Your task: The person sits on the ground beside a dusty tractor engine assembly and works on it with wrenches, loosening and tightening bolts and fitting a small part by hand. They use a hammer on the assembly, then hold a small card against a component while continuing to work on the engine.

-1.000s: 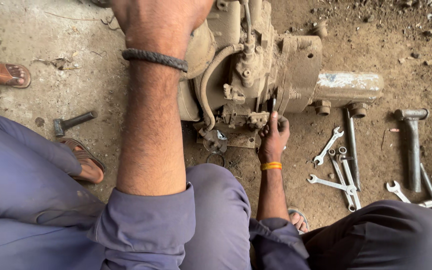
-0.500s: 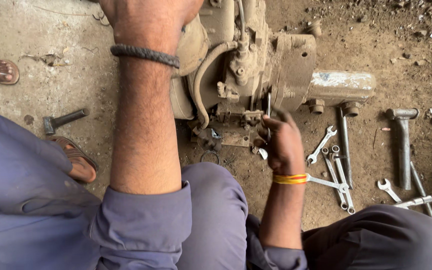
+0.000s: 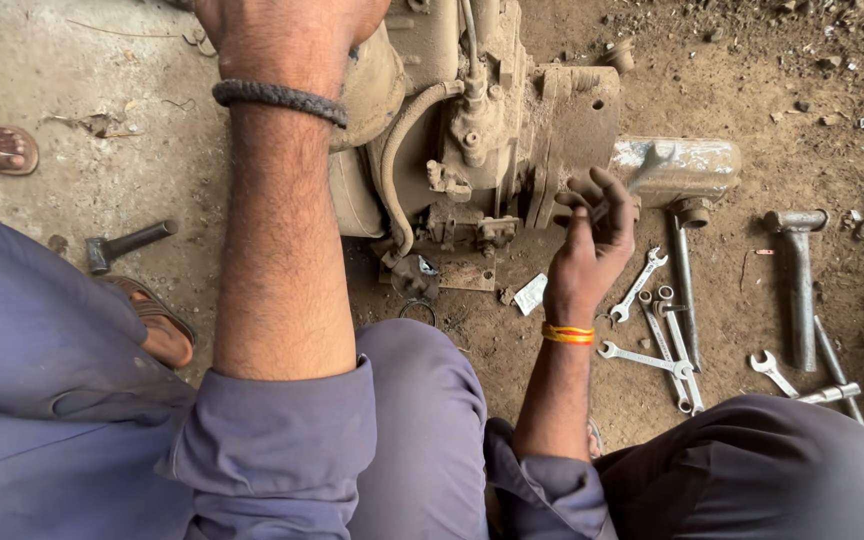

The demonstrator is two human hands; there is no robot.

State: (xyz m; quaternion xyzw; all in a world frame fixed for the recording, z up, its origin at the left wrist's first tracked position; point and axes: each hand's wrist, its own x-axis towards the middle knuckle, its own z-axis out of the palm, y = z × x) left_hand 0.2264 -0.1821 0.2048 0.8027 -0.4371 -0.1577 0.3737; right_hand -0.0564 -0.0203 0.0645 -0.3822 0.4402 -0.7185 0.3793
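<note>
Steel wrench (image 3: 642, 172) in right hand (image 3: 592, 250), long axis slanting up-right; left hand (image 3: 287, 25) grip unclear.

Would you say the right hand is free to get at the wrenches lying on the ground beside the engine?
Probably yes: the right hand hovers just beside the wrenches, with nothing lying between, though it seems to hold a wrench already.

Soft daylight falling evenly, faint shadows lying under the engine (image 3: 472, 130), near forearm blurring slightly, no glare showing
</note>
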